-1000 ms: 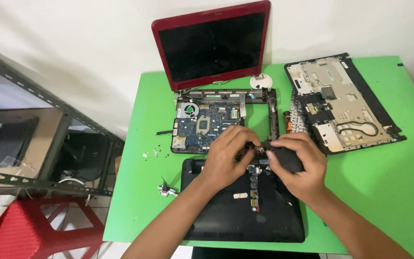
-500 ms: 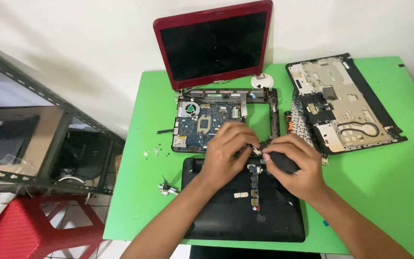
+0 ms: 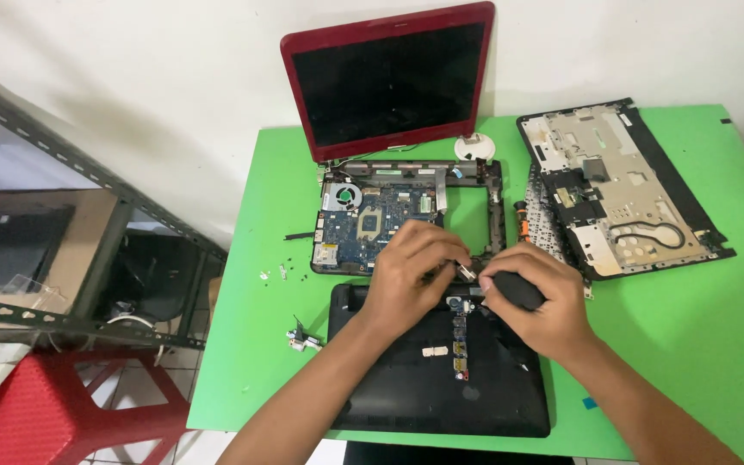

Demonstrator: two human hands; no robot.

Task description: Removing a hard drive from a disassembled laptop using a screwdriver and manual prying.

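Our left hand [image 3: 411, 267] pinches a small metal part [image 3: 465, 270] steady over the black base cover [image 3: 441, 379], so our right hand [image 3: 536, 301], closed on a black-handled screwdriver [image 3: 517, 289], can reach it.

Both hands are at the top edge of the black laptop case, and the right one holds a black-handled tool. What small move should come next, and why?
Probably hold the small metal part steady with the left hand and bring the tool in the right hand onto it. The left fingers already pinch that part above the small board in the black case, and the tool's tip seems to point at it.
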